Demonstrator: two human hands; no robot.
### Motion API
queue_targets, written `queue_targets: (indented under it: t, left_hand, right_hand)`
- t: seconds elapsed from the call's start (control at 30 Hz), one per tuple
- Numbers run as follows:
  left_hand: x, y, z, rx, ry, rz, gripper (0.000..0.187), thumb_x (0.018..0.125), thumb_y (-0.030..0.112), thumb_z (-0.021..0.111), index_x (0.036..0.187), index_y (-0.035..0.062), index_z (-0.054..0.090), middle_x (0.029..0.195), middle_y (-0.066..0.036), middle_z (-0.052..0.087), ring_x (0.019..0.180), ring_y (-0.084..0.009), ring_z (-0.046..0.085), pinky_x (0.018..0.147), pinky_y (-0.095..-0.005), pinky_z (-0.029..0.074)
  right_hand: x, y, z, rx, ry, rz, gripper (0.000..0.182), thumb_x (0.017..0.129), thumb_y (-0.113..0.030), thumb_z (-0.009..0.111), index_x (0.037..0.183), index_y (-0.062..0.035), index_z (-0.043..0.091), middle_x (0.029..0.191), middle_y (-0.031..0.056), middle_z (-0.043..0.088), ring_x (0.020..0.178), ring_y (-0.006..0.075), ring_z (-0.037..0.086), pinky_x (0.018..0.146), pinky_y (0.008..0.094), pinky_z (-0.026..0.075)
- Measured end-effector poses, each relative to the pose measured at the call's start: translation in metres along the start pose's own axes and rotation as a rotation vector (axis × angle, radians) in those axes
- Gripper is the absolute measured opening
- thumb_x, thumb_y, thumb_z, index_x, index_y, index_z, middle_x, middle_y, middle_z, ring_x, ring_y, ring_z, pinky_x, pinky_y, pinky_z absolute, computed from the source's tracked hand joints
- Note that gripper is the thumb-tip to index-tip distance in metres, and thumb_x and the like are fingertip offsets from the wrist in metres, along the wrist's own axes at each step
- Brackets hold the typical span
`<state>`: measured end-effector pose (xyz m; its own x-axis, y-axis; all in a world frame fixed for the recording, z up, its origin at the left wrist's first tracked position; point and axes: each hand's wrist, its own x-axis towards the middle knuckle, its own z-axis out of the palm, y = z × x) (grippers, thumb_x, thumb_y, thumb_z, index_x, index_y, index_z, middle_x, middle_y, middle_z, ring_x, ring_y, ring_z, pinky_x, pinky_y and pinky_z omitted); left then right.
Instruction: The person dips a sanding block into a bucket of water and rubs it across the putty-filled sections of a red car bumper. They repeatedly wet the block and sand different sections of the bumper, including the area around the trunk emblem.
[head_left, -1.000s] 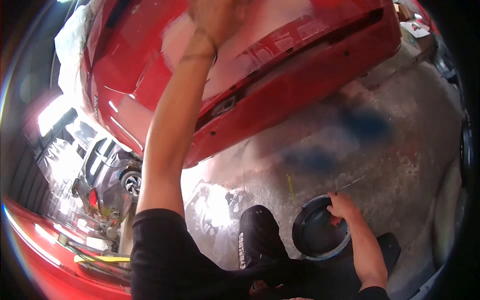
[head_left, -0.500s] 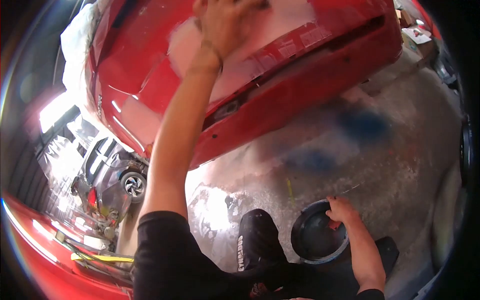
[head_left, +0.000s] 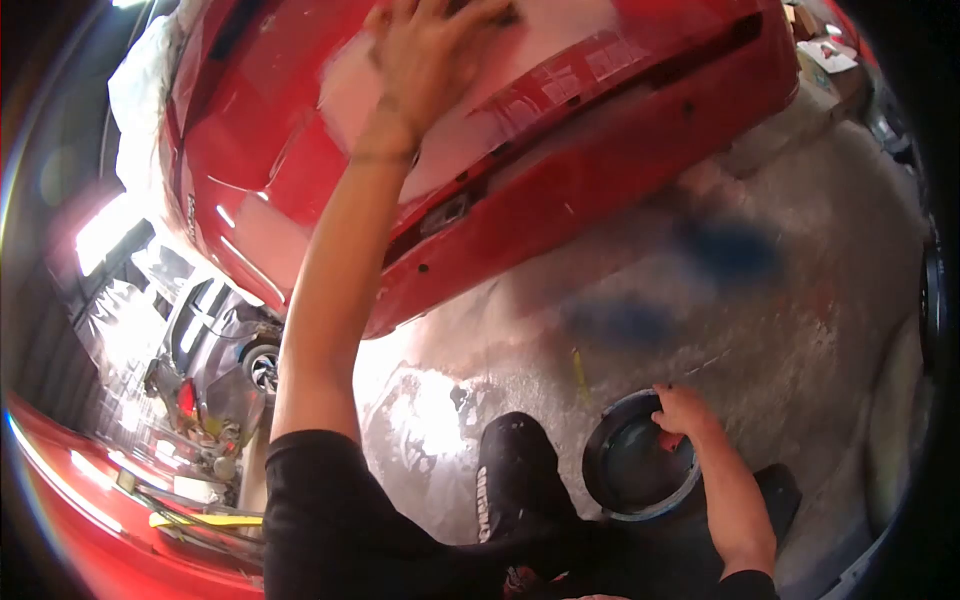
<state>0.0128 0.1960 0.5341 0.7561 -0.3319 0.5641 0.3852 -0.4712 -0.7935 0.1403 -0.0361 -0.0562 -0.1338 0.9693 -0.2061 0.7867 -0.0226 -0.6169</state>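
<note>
The red car panel runs slantwise, rising from the person's left toward the right, with its pale patch under or just beside the left hand, the nearer one; that hand's fingers are spread partway, and whether they grip the dark piece at their tips cannot be told. On the person's side of the panel, well apart from it, the right hand is curled closed over the rim of the round basin, a red piece just beneath its fingers.

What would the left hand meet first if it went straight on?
Probably more of the pale patch on the red car panel; depth is unclear, and the view ends beyond the left hand.
</note>
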Motion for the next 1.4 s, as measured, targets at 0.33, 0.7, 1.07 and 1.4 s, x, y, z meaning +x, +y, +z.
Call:
queue_targets:
  t: [0.33,0.7,1.07,1.4]
  left_hand:
    - [0.044,0.062,0.035,-0.144,0.027,-0.042,0.035,0.094,0.029,0.078,0.129,0.0267,0.077,0.136,-0.004,0.07,0.129,-0.0298,0.061,0.11,-0.0533,0.039]
    - [-0.119,0.036,-0.045,-0.025,-0.088,-0.126,0.04,0.09,0.021,0.083,0.127,0.0351,0.081,0.135,0.0,0.07,0.118,-0.0292,0.065,0.104,-0.0555,0.041]
    - [-0.079,0.033,-0.016,-0.112,-0.058,-0.139,0.038,0.093,0.019,0.082,0.129,0.033,0.082,0.134,0.0,0.071,0.122,-0.0291,0.065,0.106,-0.0513,0.042]
    - [-0.067,0.013,-0.025,-0.146,0.012,-0.102,0.033,0.095,0.034,0.08,0.127,0.0271,0.077,0.134,-0.004,0.07,0.122,-0.0288,0.064,0.104,-0.0522,0.039]
  right_hand:
    - [0.002,0.008,0.004,0.001,0.032,-0.011,0.066,0.093,-0.03,0.084,0.15,-0.0066,0.062,0.138,0.0262,0.071,0.131,0.0447,0.068,0.112,0.0529,0.055]
    - [0.001,-0.007,-0.01,-0.055,-0.04,0.007,0.065,0.092,-0.033,0.084,0.148,-0.0053,0.064,0.136,0.025,0.074,0.128,0.0448,0.07,0.111,0.0531,0.056]
    - [0.02,-0.004,0.006,-0.083,-0.004,0.017,0.059,0.091,-0.03,0.086,0.137,-0.0007,0.065,0.13,0.0285,0.074,0.125,0.0479,0.07,0.109,0.0543,0.056]
    - [0.017,0.002,0.008,0.108,0.058,0.015,0.066,0.094,-0.035,0.082,0.148,-0.0021,0.065,0.133,0.0292,0.074,0.126,0.0487,0.069,0.11,0.0541,0.055]
